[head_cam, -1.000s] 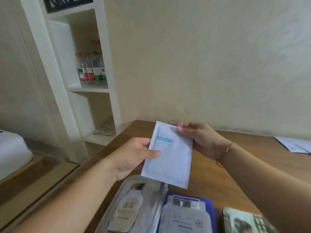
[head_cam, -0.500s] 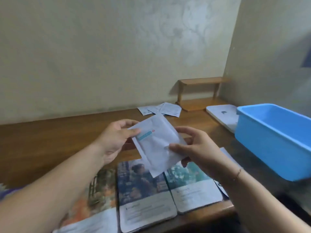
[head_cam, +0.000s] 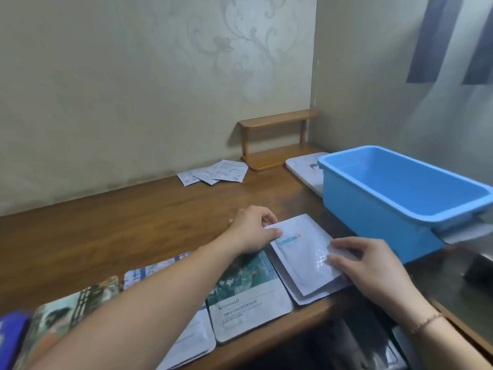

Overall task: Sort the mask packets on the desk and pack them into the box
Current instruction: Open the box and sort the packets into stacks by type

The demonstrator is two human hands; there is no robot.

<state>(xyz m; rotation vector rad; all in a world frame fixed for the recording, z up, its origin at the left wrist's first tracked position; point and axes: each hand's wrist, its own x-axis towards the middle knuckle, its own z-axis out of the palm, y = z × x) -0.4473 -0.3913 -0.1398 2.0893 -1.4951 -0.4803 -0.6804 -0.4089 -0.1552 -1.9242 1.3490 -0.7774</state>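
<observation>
A white mask packet [head_cam: 301, 252] with a small teal label lies on top of another white packet at the right end of a row on the wooden desk [head_cam: 133, 225]. My left hand [head_cam: 252, 228] pinches its top-left corner. My right hand [head_cam: 365, 263] grips its lower-right edge. Left of it lies a green-printed mask packet [head_cam: 248, 295], then more picture packets [head_cam: 74, 305] partly hidden under my left forearm. The empty blue plastic box [head_cam: 400, 198] stands just right of the white packet.
Several white packets [head_cam: 216, 172] lie scattered at the desk's back by the wall. A small wooden shelf [head_cam: 277, 137] fills the back corner. A white flat device [head_cam: 304, 166] sits behind the box. A dark object [head_cam: 478, 268] rests at the far right.
Both hands carried the white packet from the desk's left side rightwards and lowered it from mid-air onto the white packet beside the blue box. The camera swung right too.
</observation>
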